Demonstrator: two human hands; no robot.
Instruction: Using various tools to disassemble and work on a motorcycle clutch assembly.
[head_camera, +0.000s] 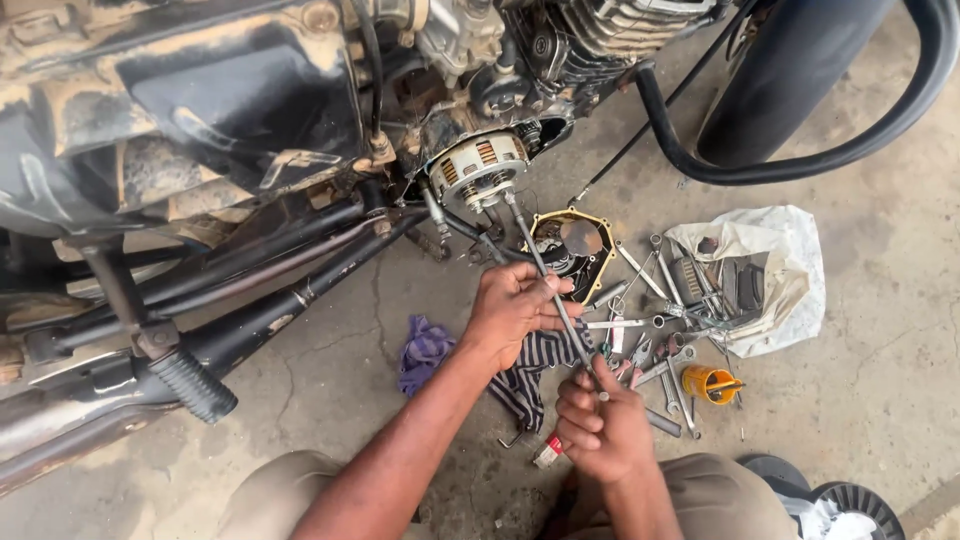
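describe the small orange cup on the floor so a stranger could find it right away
Start at the white plastic bag lying on the concrete right of the motorcycle engine. Just below it, beside the scattered wrenches, lies the orange cup, the only bright orange thing among grey metal tools.

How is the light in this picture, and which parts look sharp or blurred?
Head view: soft, even daylight with faint shadows on the concrete floor; left hand, right hand and long metal rod are sharp; mild glare on the white plastic bag; the frame edges bend slightly.
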